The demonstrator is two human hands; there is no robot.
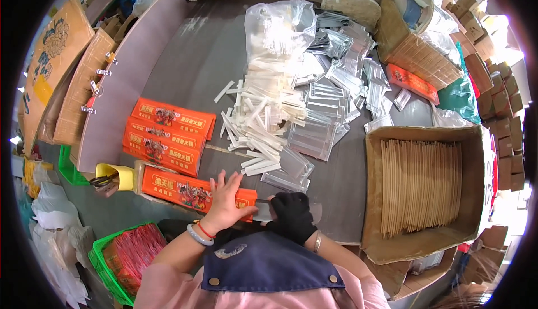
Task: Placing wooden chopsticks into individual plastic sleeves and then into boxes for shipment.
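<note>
My left hand (224,200), bare with a bangle and red cord at the wrist, rests with spread fingers on a stack of orange printed paper sleeves (168,187) at the table's near edge. Close to its right, my right hand (291,215) wears a black fingerless glove and is closed round a flat clear plastic packet (262,212). That packet reaches the right end of the orange stack; whether it goes inside a sleeve is hidden. More orange sleeves (162,143) lie in overlapping stacks beyond my left hand. Slim white wrapped sticks (260,141) spread over the table's middle.
Clear flat packets (319,132) pile up right of the white sticks, below a clear plastic bag (280,26). A cardboard box (372,197) of wooden chopsticks (420,188) stands at right. Scissors (102,182) sit in a yellow holder (124,178). A green crate (98,258) stands lower left.
</note>
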